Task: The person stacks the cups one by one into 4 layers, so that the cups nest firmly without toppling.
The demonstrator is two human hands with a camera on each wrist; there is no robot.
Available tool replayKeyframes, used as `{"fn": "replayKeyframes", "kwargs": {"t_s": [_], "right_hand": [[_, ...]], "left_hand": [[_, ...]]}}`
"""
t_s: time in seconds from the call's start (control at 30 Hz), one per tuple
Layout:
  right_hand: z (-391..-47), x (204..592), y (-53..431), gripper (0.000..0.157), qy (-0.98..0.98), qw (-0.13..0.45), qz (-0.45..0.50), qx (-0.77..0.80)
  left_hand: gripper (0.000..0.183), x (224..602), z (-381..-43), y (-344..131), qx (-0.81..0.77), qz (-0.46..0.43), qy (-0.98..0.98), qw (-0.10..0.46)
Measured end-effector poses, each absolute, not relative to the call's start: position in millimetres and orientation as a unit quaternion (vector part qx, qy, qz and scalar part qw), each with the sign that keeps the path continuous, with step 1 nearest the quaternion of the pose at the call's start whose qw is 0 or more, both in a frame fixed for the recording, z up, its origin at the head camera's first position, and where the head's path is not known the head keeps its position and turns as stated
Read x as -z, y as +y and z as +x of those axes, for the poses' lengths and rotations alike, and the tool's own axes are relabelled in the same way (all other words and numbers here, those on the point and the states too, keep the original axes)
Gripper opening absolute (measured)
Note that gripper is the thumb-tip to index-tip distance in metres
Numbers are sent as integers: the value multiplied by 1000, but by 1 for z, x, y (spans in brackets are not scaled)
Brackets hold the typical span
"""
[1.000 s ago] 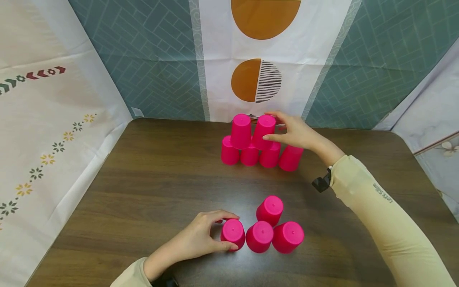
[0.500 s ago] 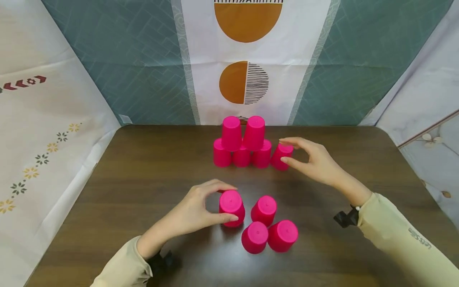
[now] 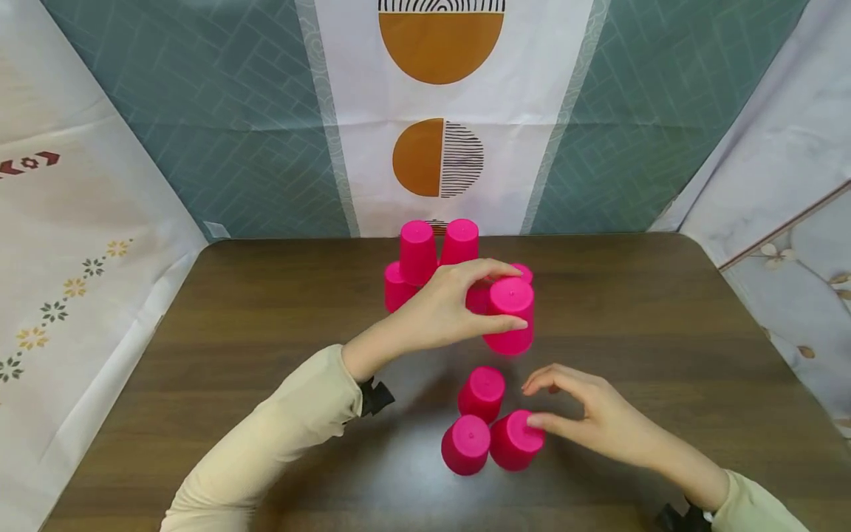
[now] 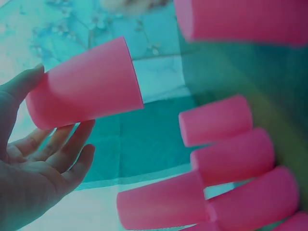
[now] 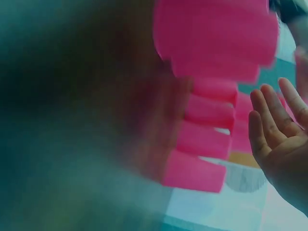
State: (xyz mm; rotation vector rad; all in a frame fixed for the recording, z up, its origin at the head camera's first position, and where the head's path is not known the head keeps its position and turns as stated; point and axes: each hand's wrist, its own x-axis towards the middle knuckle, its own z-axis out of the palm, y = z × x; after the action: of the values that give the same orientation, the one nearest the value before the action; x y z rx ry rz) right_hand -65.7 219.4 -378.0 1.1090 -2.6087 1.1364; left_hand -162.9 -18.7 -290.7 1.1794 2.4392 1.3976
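Observation:
My left hand (image 3: 452, 303) grips an upside-down pink plastic cup (image 3: 510, 318) between thumb and fingers. It is held raised in front of the right part of the back stack; in the left wrist view the held cup (image 4: 86, 84) stands apart from the others. My right hand (image 3: 592, 425) is beside the front group, fingers parted, its thumb tip overlapping the rim of the right front cup (image 3: 515, 447). The right wrist view shows extended fingers (image 5: 272, 115). Two more cups, a left front one (image 3: 465, 445) and a rear one (image 3: 482, 395), complete that cluster.
At the back, two upper cups, left (image 3: 417, 255) and right (image 3: 460, 244), stand on a lower row, partly hidden by my left hand. A lower cup (image 3: 523, 272) shows at its right end. A patterned curtain (image 3: 266, 148) hangs behind the wooden table (image 3: 279, 281).
My left hand has carried its cup from the front group forward and right toward the stack. My right hand has left the upper right cup and come back to the front cups.

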Motion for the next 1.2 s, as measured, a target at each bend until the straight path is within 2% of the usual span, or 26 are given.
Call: {"fn": "replayKeyframes", "kwargs": {"t_s": [0.2, 0.4, 0.53, 0.63, 0.93, 1.2], "right_hand": [[-45, 389, 222, 59, -869, 23, 368, -329], [-47, 392, 222, 55, -857, 28, 383, -344], [-49, 391, 219, 54, -862, 42, 387, -325], [-50, 389, 218, 54, -872, 39, 381, -304], [-48, 390, 216, 56, -875, 31, 377, -300], [-43, 395, 219, 56, -868, 19, 370, -329]], "left_hand": [[55, 268, -193, 6, -377, 393, 838, 43], [50, 257, -217, 20, -328, 365, 871, 31], [47, 257, -221, 28, -275, 306, 911, 22], [45, 258, -222, 35, -238, 297, 925, 14], [48, 264, -241, 50, -253, 330, 908, 61], [43, 268, -253, 50, -253, 308, 914, 75]]}}
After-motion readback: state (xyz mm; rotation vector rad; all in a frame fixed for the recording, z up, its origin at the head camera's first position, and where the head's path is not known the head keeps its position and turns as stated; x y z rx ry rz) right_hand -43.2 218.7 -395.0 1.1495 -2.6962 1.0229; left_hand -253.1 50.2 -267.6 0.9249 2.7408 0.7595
